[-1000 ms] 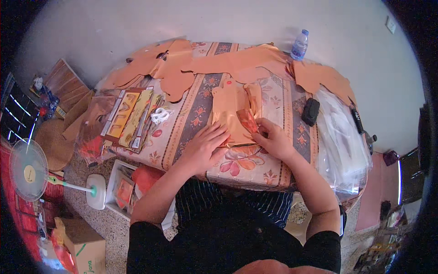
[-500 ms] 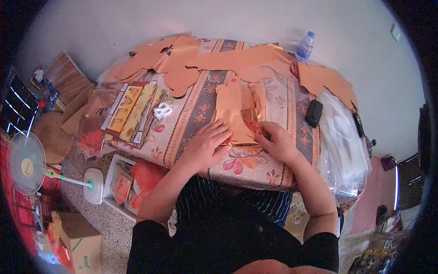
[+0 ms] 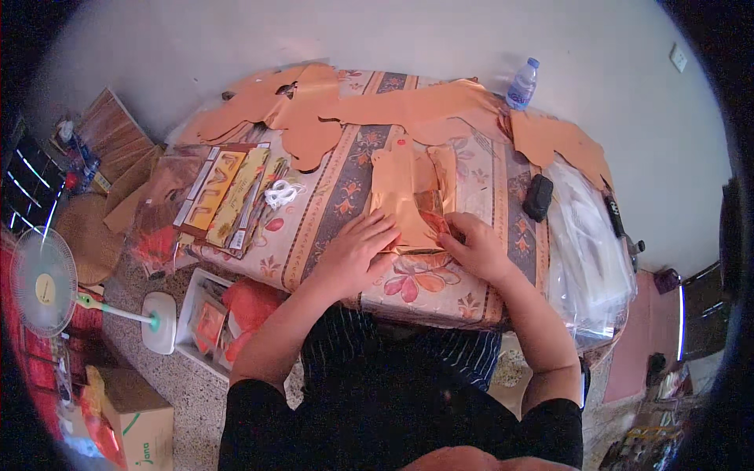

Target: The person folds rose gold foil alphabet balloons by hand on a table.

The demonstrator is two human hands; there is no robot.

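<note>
A folded, shiny copper-coloured foil sheet (image 3: 395, 177) lies near the front of the table, with a small red mark near its far end. My left hand (image 3: 363, 245) rests flat on its left side, fingers stretched out. At the near right edge, my right hand (image 3: 476, 245) pinches a creased flap of the foil between thumb and fingers. The flap's inner face looks darker and reflective. Part of the near edge is hidden under my hands.
Large flat copper-coloured foil shapes (image 3: 408, 104) lie along the table's far side. Left are printed packets (image 3: 224, 192) and a white string bundle (image 3: 281, 193). A black case (image 3: 539, 196), clear plastic sleeves (image 3: 589, 251) and a water bottle (image 3: 522, 85) are right. A fan (image 3: 45, 282) stands left.
My right hand has shifted slightly with the foil flap, which now lies lower and closer to the sheet. The left hand stays flat in nearly the same place.
</note>
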